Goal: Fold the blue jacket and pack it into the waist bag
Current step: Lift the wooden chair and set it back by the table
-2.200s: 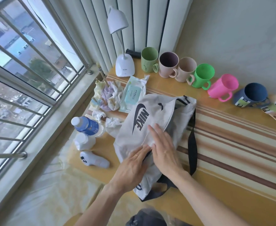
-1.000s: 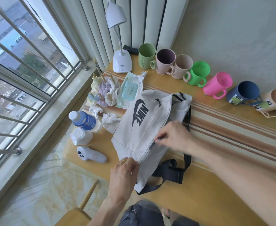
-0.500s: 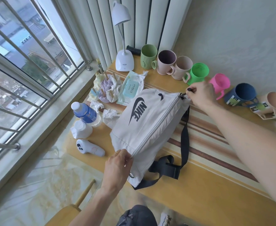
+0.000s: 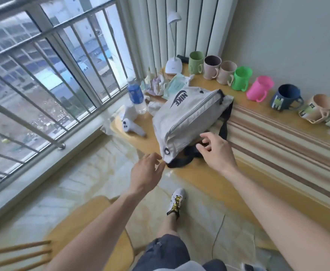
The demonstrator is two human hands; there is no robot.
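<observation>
One waist bag (image 4: 187,116) lies zipped on the desk (image 4: 209,178); two hands, left (image 4: 146,173) and right (image 4: 215,151), hover loose-fingered, gripping nothing; seemingly eight cups (image 4: 259,90) behind.

"nike" on waist bag (image 4: 181,116), mug labels seemingly unreadable

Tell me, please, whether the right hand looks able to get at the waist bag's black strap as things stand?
Probably yes. The right hand hangs open just over the black strap at the near end of the waist bag, and nothing lies between them.
</observation>
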